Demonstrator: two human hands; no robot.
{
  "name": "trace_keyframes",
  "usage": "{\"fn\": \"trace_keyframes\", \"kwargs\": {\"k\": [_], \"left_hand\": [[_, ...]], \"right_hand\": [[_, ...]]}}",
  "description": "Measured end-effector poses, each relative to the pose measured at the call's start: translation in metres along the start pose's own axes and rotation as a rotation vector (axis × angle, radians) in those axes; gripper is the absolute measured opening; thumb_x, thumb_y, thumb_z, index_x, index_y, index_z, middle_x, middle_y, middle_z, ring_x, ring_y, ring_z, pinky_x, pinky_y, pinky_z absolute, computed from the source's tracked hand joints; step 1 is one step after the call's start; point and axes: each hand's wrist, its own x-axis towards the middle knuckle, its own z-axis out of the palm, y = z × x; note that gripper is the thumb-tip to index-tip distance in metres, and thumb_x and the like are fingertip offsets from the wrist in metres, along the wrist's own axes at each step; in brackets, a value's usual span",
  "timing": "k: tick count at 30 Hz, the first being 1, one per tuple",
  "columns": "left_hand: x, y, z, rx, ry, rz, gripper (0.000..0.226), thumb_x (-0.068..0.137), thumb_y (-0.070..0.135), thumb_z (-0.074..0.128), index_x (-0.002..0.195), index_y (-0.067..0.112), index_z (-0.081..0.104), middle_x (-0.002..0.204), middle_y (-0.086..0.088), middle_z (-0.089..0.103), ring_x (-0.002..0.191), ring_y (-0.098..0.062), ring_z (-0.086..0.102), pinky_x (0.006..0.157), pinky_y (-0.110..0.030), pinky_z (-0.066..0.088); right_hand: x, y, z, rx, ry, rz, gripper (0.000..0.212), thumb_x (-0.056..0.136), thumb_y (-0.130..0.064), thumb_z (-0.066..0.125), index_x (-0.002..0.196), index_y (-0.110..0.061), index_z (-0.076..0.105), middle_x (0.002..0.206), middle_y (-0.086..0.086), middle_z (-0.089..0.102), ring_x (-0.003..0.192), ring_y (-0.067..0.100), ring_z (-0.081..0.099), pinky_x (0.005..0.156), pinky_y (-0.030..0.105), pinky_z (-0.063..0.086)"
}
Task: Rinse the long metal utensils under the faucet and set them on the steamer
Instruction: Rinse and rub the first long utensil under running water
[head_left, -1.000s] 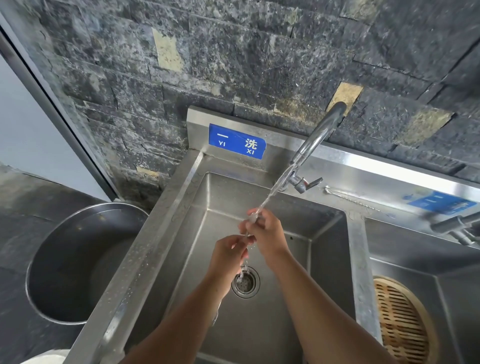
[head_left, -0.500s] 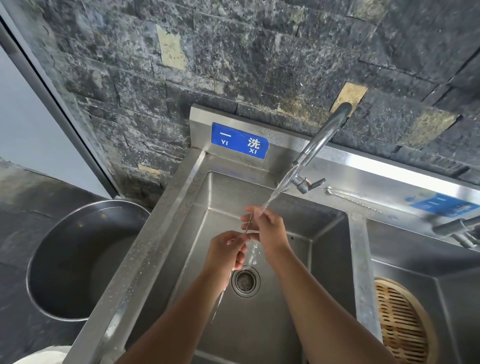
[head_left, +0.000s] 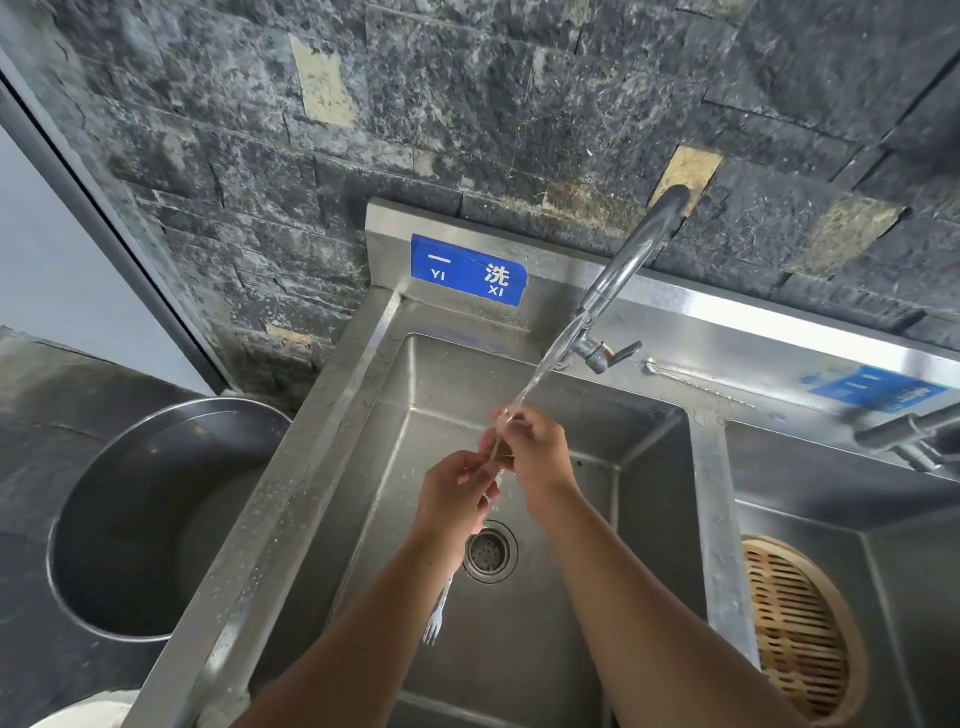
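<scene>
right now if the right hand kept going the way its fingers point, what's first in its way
The right hand points left, so the left hand comes first, both already gripping the long fork; depth is hard to judge.

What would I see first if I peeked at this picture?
Two hands, the left hand and the right hand, hold a long metal fork under water pouring from the faucet, over the left sink basin. A bamboo steamer lies in the basin to the right, and a big metal pot stands to the left.
</scene>
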Motion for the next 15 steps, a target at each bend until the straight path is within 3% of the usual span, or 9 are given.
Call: {"fn": "trace_keyframes", "kwargs": {"k": [2, 5, 9, 11, 15], "left_hand": [[-0.0028, -0.0016, 0.0001, -0.006, -0.013, -0.007, 0.012, 0.092, 0.008, 0.062, 0.080, 0.004, 0.064, 0.057, -0.008, 0.055, 0.035, -0.009, 0.032, 0.035, -0.015, 0.020], [-0.0039, -0.0019, -0.0009, -0.012, -0.018, -0.016, 0.011, 0.092, 0.010, 0.063, 0.083, 0.004, 0.065, 0.056, -0.006, 0.054, 0.037, -0.009, 0.032, 0.035, -0.016, 0.020], [-0.0020, 0.0009, -0.0033, -0.020, 0.005, -0.018, 0.017, 0.091, 0.013, 0.066, 0.092, -0.004, 0.066, 0.056, -0.006, 0.052, 0.035, -0.007, 0.032, 0.034, -0.016, 0.021], [-0.0023, 0.0020, -0.0038, -0.018, 0.015, -0.020, 0.017, 0.092, 0.012, 0.064, 0.091, -0.005, 0.067, 0.057, -0.007, 0.052, 0.036, -0.007, 0.033, 0.034, -0.016, 0.022], [-0.0021, 0.0049, -0.0011, -0.015, 0.020, -0.028, 0.014, 0.092, 0.009, 0.063, 0.090, -0.004, 0.067, 0.056, -0.007, 0.051, 0.038, -0.009, 0.033, 0.034, -0.017, 0.022]], "right_hand": [[0.0005, -0.0007, 0.0007, 0.009, 0.047, 0.017, 0.026, 0.098, -0.007, 0.045, 0.080, -0.008, 0.064, 0.065, 0.008, 0.074, 0.062, 0.027, 0.069, 0.071, 0.052, 0.059], [-0.0027, -0.0019, 0.0004, 0.032, 0.034, 0.042, 0.029, 0.102, -0.009, 0.041, 0.087, -0.009, 0.066, 0.069, 0.008, 0.076, 0.065, 0.026, 0.073, 0.075, 0.052, 0.059], [-0.0084, -0.0009, -0.0005, 0.077, -0.058, 0.032, 0.018, 0.099, -0.004, 0.050, 0.107, -0.009, 0.066, 0.082, 0.009, 0.077, 0.076, 0.022, 0.075, 0.072, 0.038, 0.062], [-0.0091, -0.0004, 0.0008, 0.090, -0.099, 0.041, 0.024, 0.093, 0.003, 0.059, 0.113, -0.009, 0.063, 0.087, 0.010, 0.077, 0.075, 0.017, 0.073, 0.066, 0.028, 0.059], [-0.0066, -0.0006, 0.0026, 0.063, -0.069, 0.022, 0.019, 0.091, 0.002, 0.062, 0.106, -0.009, 0.063, 0.082, 0.007, 0.077, 0.071, 0.017, 0.072, 0.063, 0.028, 0.059]]}}
